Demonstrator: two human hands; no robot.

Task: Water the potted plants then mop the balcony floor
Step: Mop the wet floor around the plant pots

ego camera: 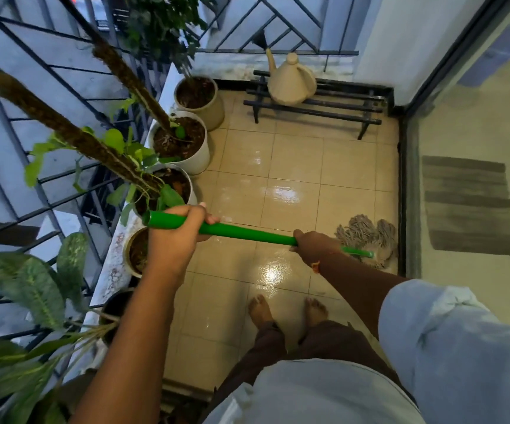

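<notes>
head view: green mop handle (247, 232) lies left to right, its right end dropping to the mop head (367, 237) on the wet floor (293, 166). left hand (177, 237) fingers wrap its upper end; right hand (315, 247) clasps it lower down.

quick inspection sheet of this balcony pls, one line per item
surface: tiled floor wet and glossy; bare feet on it
job's things: green mop handle; mop head on the floor by the door track; watering can on black rack; potted plants in a row along the railing
clutter: nothing seen
hands: left hand grips the handle near its top end; right hand grips lower down
cables: nothing seen
surroundings: striped doormat beyond the door track
</notes>
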